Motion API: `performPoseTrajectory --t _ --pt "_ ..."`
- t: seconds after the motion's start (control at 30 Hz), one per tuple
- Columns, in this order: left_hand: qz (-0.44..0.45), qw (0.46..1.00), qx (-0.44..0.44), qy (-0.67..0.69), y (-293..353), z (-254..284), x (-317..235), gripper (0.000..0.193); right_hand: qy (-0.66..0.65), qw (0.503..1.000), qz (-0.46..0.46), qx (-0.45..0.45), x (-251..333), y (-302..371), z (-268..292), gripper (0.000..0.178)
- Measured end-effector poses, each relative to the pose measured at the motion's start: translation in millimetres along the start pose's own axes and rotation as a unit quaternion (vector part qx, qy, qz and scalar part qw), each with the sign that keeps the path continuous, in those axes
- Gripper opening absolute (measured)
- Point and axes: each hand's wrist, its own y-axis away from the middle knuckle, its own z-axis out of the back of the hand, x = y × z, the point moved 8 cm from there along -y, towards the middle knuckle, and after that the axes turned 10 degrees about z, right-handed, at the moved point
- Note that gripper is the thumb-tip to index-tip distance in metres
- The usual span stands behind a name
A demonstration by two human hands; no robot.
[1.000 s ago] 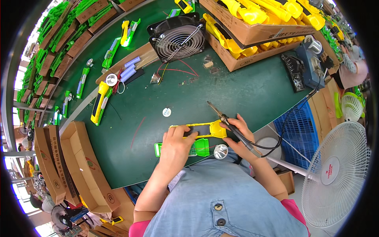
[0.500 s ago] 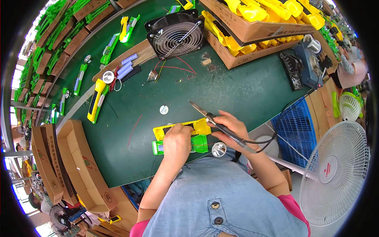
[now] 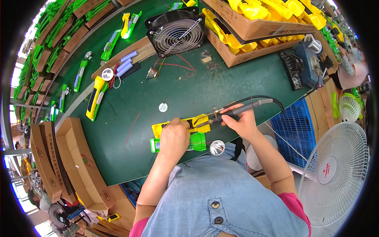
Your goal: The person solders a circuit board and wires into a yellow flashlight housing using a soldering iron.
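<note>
My right hand (image 3: pixel 241 121) grips the dark handle of a soldering iron (image 3: pixel 241 110), whose metal tip reaches down to the right part of a yellow flashlight housing half (image 3: pixel 203 128). My left hand (image 3: pixel 175 136) is closed over the middle of that yellow half, its fingertips hidden inside the shell. Just below, a green flashlight housing half (image 3: pixel 198 141) lies partly under the left hand. A shiny reflector cup (image 3: pixel 217 147) sits at the table edge beside the green half, with a thin red wire running to it.
Behind the work stand a black fan (image 3: pixel 177 37) and cardboard boxes of yellow housings (image 3: pixel 233 59). The soldering station (image 3: pixel 310 59) is at the far right, its cable looping to my hand. Blue battery cells (image 3: pixel 125 67) and a yellow-green flashlight (image 3: pixel 96 100) lie left. A white fan (image 3: pixel 331 170) stands right.
My right hand has turned the soldering iron, so its tip now points down left into the yellow half instead of up and away. My left hand stays over the yellow half.
</note>
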Motion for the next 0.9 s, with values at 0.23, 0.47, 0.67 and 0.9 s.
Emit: performPoseTrajectory --t 0.23,0.47,0.67,0.9 --pt "0.025 1.0 0.015 -0.01 0 -3 5 0.007 0.028 1.0 -0.004 0.011 -12 -3 -6 0.014" --pt "0.019 1.0 0.013 -0.017 -1 -4 4 0.007 0.024 1.0 0.015 -0.003 -13 -1 -4 0.016" --pt "-0.008 0.999 0.016 -0.035 -2 -4 -1 0.002 0.052 0.998 -0.012 0.027 -6 -5 -7 0.017" --pt "0.003 0.999 0.014 -0.046 -2 -7 1 0.004 -0.003 0.998 0.064 -0.013 22 2 -1 0.018"
